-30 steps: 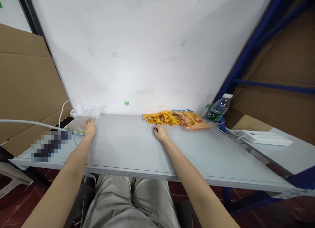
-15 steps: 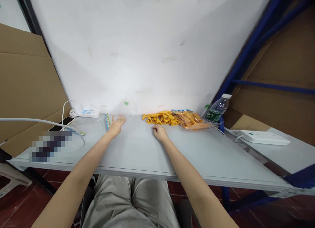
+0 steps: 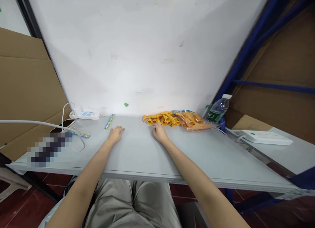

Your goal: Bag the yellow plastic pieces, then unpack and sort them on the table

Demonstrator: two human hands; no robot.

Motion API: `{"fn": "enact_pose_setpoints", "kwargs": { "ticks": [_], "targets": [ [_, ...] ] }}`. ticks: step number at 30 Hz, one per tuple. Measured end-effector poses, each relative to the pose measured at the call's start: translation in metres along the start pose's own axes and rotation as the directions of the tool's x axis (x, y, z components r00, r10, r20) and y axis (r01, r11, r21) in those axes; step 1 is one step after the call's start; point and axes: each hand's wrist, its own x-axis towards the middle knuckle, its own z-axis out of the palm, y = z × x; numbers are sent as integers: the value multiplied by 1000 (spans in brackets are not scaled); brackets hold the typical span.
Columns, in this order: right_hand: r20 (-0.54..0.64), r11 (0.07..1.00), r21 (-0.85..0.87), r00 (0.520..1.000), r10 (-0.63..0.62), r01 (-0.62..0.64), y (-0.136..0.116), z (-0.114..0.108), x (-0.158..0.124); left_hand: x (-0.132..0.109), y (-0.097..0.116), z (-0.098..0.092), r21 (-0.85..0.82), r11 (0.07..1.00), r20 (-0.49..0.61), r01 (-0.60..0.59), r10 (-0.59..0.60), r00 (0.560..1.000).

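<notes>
My left hand [image 3: 115, 134] lies low over the table, fingers stretched to the right, holding nothing. Just behind it is a narrow strip with a colourful print [image 3: 109, 121], seemingly the header of a clear plastic bag whose film hardly shows. My right hand [image 3: 160, 133] is at the front of a pile of yellow toy horns [image 3: 166, 119], thumb and forefinger closed at the bell of one near the left side. The fingertips partly hide that bell. To the right of the pile lies a clear bag [image 3: 193, 120] with more horns inside.
A water bottle [image 3: 218, 109] stands at the right back. On the left are a white power strip [image 3: 86, 114], a phone [image 3: 67, 124], a white cable [image 3: 36, 121], another printed strip [image 3: 83, 135] and a blurred-out object [image 3: 50, 150]. A cardboard box [image 3: 27, 90] borders the left.
My left hand has drawn back toward me from the wall, and the printed strip beside it now lies more in view. My right hand's fingers have reached slightly forward to the horns.
</notes>
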Motion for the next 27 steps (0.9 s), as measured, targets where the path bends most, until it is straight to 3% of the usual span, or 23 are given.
{"fn": "enact_pose_setpoints", "kwargs": {
  "ticks": [4,12,22,27],
  "targets": [
    [8,998,-54,999,32,-32,-15,-2,10,-2,2,-1,-9,1000,-5,5,-5,1000],
    [179,948,-223,946,271,-229,-42,2,33,-5,3,-2,-5,1000,-29,-5,4,1000],
    [90,887,-360,935,343,-290,-53,9,41,-5,3,-3,-2,1000,-47,9,-9,999],
    [57,926,-222,944,325,-305,-45,13,47,-5,4,-3,0,1000,-48,14,-14,999]
  ]
}}
